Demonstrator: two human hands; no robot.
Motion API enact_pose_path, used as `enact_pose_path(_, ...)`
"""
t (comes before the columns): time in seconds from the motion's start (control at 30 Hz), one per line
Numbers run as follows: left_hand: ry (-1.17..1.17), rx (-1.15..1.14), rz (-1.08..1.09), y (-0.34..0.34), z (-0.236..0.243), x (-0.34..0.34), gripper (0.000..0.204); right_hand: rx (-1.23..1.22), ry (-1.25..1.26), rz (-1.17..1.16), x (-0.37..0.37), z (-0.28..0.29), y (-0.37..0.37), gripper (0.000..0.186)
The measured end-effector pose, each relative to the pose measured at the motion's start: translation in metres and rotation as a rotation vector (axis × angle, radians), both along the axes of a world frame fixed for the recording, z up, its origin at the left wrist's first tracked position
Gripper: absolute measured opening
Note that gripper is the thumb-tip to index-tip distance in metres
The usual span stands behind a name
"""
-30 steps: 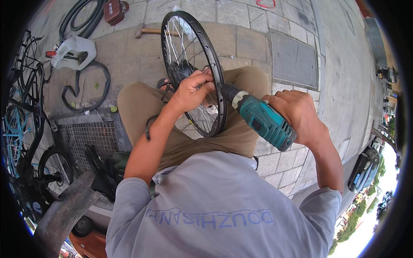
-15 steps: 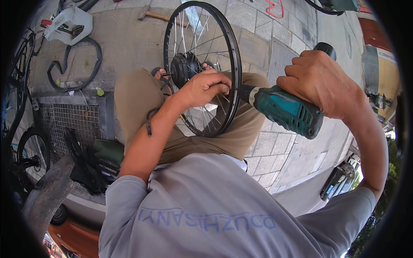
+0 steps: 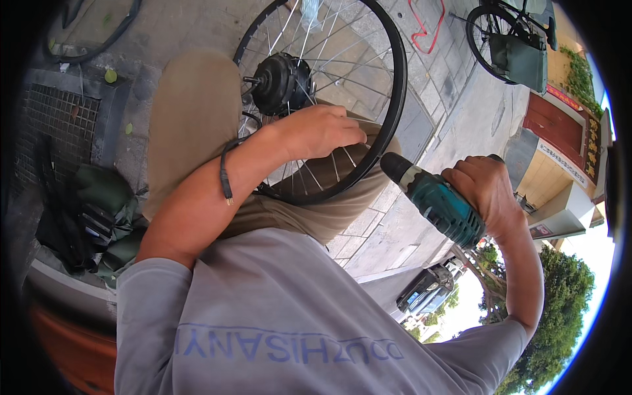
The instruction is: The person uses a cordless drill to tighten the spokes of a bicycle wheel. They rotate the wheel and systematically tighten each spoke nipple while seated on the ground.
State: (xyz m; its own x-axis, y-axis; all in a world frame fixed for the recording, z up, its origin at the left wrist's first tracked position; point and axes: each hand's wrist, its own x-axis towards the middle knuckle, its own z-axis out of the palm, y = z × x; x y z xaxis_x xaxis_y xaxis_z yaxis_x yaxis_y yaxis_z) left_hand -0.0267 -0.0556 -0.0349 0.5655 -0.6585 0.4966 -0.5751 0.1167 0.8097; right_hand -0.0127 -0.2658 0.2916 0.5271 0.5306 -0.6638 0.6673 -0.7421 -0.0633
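Observation:
A black-rimmed bicycle wheel (image 3: 399,85) with a dark motor hub (image 3: 275,84) and thin metal spokes stands tilted between my knees. My left hand (image 3: 322,131) reaches among the spokes, its fingers curled and pinched together close to the inner side of the rim; what they pinch is too small to make out. Wrapped in my right hand (image 3: 480,187) is the grip of a teal and black cordless drill (image 3: 444,209). The drill's nose points at the rim's outer side, very near it; whether they touch I cannot tell. A dark cable (image 3: 226,178) with bare metal ends lies across my left forearm.
A metal grate (image 3: 59,122) and a dark green bag (image 3: 108,204) are at the left. An old tire (image 3: 99,49) lies at the upper left. Red strap (image 3: 431,36) lies on the paving beyond the wheel. A parked bicycle (image 3: 503,43) stands at the upper right, a car (image 3: 424,289) farther back.
The view has swung to the right and upward. The wheel appears larger and leans differently. The drill's nose has tipped up more steeply beside the rim, still in my right hand.

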Motion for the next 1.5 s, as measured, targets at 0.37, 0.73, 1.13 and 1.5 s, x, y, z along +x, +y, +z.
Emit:
enact_pose_path(0.37,-0.089,0.059,0.083,-0.007,-0.005,-0.012,0.03,0.003,-0.038,-0.049,-0.018,-0.006,0.0,0.016)
enact_pose_path(0.73,-0.123,-0.004,0.152,-0.013,-0.011,-0.019,0.024,0.016,-0.009,-0.04,-0.02,-0.009,-0.005,0.022)
enact_pose_path(1.13,-0.132,-0.043,0.154,-0.01,-0.01,-0.017,0.023,0.015,-0.037,-0.01,-0.024,-0.009,-0.005,0.02)
enact_pose_path(1.5,-0.16,-0.051,0.136,-0.01,-0.009,-0.016,0.025,0.004,-0.042,0.038,-0.02,-0.006,0.002,0.018)
